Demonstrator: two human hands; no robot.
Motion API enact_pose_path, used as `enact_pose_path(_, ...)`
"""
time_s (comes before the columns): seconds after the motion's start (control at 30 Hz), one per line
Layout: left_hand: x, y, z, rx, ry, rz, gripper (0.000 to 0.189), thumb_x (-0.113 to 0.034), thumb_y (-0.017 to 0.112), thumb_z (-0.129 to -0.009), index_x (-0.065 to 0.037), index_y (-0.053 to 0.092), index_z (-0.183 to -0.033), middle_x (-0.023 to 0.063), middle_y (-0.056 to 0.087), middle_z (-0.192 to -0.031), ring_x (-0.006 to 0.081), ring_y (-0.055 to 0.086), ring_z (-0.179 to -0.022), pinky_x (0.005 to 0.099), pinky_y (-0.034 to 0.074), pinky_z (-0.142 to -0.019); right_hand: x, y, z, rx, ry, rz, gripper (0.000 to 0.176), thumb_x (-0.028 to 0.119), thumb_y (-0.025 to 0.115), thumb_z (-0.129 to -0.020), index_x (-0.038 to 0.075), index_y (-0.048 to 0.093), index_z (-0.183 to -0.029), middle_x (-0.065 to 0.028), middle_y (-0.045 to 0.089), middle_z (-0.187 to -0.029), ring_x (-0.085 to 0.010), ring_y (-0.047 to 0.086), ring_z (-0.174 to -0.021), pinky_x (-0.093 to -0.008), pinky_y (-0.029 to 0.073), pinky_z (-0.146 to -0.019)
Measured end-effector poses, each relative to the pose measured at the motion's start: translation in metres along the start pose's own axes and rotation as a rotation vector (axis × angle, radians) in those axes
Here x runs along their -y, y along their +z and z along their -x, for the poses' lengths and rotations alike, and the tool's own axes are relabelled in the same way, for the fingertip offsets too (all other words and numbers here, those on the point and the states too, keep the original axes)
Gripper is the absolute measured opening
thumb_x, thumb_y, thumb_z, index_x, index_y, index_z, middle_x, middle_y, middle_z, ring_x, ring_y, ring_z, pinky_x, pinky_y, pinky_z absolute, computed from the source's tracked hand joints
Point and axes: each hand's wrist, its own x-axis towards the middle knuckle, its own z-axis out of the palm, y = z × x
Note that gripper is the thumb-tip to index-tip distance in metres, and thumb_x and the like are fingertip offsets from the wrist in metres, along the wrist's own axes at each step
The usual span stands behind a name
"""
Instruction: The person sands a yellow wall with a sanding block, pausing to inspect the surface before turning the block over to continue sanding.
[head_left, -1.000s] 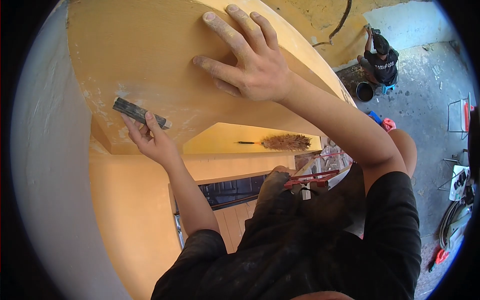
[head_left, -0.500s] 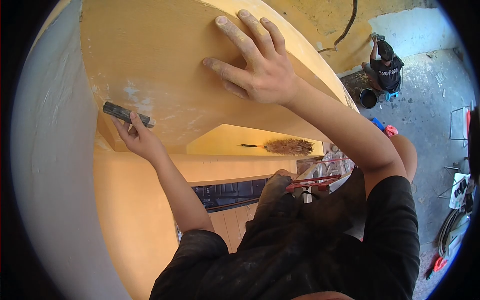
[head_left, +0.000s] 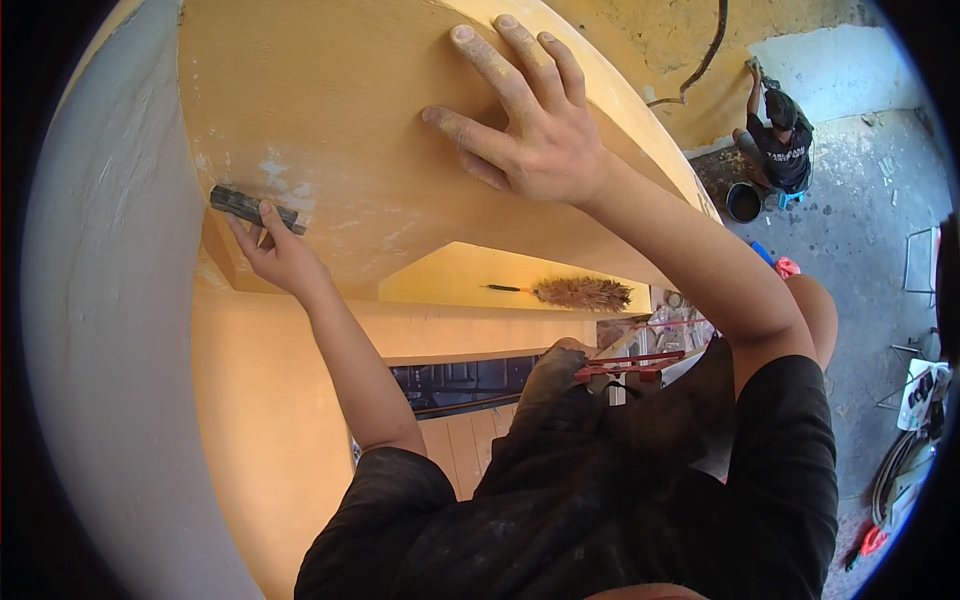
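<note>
Nearer the grey wall (head_left: 110, 280) than a second ago, a dark block (head_left: 252, 209) rides in my left hand (head_left: 285, 260), carried leftward past white scuffs on a yellow-orange panel (head_left: 330, 100). I hold it pinched narrow between thumb and fingers, its long side slanting down to the right, close to the panel's left edge; whether its whole underside touches the surface, I cannot tell. My right hand (head_left: 550, 145), dusty at the fingertips, stays spread wide against the same panel, well apart from the block and holding nothing. Below it, a brown feather duster (head_left: 585, 293) lies on a yellow ledge (head_left: 430, 277), its dark handle pointing left. Across the floor (head_left: 850, 260), at upper right, a co-worker (head_left: 785, 145) in a black shirt sits on a blue stool (head_left: 790, 198), one arm raised to a partly white wall (head_left: 840, 70), a black bucket (head_left: 744, 202) just beside.
</note>
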Motion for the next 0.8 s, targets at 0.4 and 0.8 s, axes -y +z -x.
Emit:
enact_pose_path(0.4,0.029,0.006,0.005,-0.05,0.115,0.032,0.07,-0.019,0.067,-0.092,0.0,0.029,-0.147,0.0196,0.055,-0.12,0.0182,0.063,-0.088,0.028,0.052,-0.067,-0.001,-0.006,-0.009,0.061,0.023,-0.002,0.04,0.032,0.075,-0.068,0.031,0.07,-0.108,-0.0115,0.043,-0.148,-0.0376,0.04,-0.134,-0.0512,0.026,-0.11)
enact_pose_path(0.8,0.03,0.014,0.017,-0.001,0.012,0.194,0.068,-0.014,0.066,-0.092,-0.004,0.03,-0.149,0.0124,0.042,-0.115,0.0164,0.053,-0.088,0.0305,0.048,-0.078,0.009,-0.008,-0.014,0.065,0.026,0.106,0.038,0.026,0.07,-0.073,0.03,0.071,-0.11,-0.0171,0.044,-0.146,-0.0391,0.039,-0.134,-0.0488,0.027,-0.111)
